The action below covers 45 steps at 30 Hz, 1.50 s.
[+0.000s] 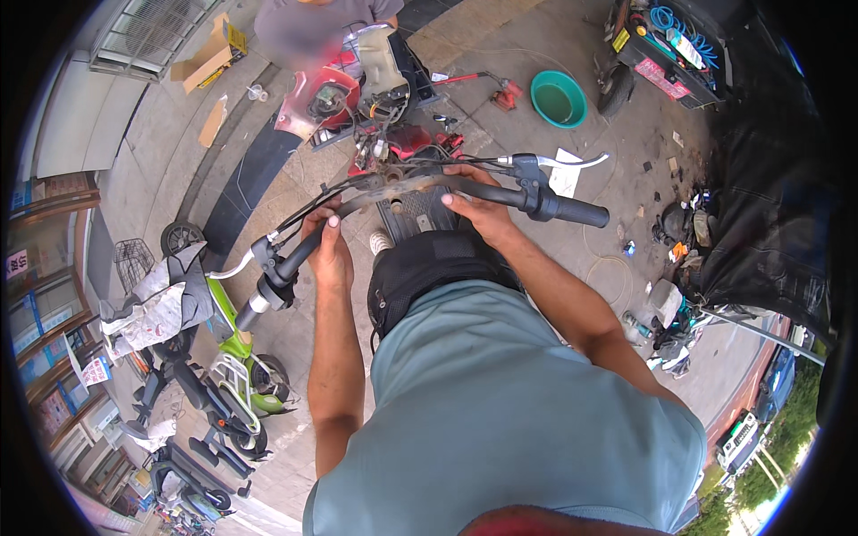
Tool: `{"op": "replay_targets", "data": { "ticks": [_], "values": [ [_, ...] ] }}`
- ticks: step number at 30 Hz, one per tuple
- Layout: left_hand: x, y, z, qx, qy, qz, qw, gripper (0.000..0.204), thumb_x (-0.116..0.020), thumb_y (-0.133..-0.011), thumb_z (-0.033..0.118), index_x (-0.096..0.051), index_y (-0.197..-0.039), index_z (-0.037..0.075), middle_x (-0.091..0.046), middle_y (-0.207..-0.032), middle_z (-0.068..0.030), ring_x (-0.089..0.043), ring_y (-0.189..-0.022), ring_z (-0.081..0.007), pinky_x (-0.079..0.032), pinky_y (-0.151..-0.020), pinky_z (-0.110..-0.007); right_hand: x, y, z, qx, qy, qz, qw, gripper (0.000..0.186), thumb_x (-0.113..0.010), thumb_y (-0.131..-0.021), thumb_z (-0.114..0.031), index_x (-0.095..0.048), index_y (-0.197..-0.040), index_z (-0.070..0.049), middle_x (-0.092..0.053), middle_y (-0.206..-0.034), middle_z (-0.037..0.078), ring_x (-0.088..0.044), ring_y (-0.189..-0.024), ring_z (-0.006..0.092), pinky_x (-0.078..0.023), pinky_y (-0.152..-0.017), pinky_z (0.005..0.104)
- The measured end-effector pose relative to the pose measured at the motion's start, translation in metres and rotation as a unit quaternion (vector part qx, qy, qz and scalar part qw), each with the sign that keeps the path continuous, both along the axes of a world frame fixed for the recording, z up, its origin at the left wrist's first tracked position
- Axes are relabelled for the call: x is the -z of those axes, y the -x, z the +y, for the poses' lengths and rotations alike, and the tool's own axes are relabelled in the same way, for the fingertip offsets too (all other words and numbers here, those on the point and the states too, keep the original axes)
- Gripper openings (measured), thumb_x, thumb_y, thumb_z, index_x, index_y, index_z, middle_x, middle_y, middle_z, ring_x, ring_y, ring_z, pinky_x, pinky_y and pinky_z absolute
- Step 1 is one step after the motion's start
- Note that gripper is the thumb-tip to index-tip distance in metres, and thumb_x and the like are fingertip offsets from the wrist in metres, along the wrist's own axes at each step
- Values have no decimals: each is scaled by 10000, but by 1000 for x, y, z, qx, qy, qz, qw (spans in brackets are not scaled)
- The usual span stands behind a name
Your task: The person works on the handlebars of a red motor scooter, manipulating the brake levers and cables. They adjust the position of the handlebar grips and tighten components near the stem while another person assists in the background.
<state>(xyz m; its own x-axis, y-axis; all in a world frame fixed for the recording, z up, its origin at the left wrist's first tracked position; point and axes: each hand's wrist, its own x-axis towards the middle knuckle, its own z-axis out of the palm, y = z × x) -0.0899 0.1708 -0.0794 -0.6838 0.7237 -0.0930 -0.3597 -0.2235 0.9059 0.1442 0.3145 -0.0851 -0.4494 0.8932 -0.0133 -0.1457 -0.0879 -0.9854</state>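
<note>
My left hand (329, 246) is closed round the curved dark handlebar (400, 185) near its left end, thumb on the tube, just inboard of the left brake lever (234, 267). My right hand (480, 213) grips the same bar right of its centre, inboard of the right brake lever (581, 162) and black grip (579, 211). Black cables run along the bar. Below its middle are a bare metal stem and a dark footboard (397, 213), partly hidden by the bar and my body.
A co-worker (284, 27) is behind red and beige scooter parts (304, 112) ahead. A green basin (558, 98) and tool cart (666, 62) stand ahead-right. Scooters, one green (231, 330), line the left side. Scattered parts (675, 223) and dark draped sheeting (760, 205) are right.
</note>
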Motion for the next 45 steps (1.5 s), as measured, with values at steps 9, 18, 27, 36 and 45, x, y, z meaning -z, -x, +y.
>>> {"op": "replay_targets", "data": {
  "ticks": [9,18,27,36,45],
  "values": [
    [-5,-15,23,-111,21,-9,994,295,-712,-937,95,-519,-714,82,-605,-831,-69,-620,-949,-214,-444,-1000,-397,23,45,16,22,-19,34,999,305,-786,-855,-170,-574,-674,-46,-611,-939,25,-553,-792,103,-456,-710,297],
    [5,-38,4,-151,28,21,988,258,-634,-980,109,-533,-747,64,-633,-883,-107,-588,-934,-214,-425,-1057,-454,-10,48,49,-122,-81,-108,983,365,-720,-885,-186,-487,-642,-45,-531,-683,4,-496,-673,106,-406,-616,344],
    [-25,-17,21,-106,66,41,991,275,-674,-946,86,-540,-711,34,-615,-805,-68,-554,-821,-152,-440,-806,-306,-12,29,12,4,27,-49,998,318,-722,-900,-116,-514,-665,-61,-624,-781,12,-610,-884,117,-484,-804,321],
    [-39,-2,37,-61,71,103,990,333,-656,-973,106,-507,-684,28,-609,-774,-76,-502,-742,-125,-408,-718,-302,4,13,-12,-33,-39,63,997,300,-713,-915,-77,-483,-722,-67,-590,-829,11,-540,-840,117,-470,-820,324],
    [-14,-44,-4,-165,52,34,984,282,-640,-987,143,-545,-741,42,-672,-904,-130,-606,-912,-203,-450,-849,-348,-43,39,49,-150,-67,-111,980,323,-690,-918,-136,-481,-687,-50,-494,-649,0,-481,-684,115,-432,-645,343]
  ]
}}
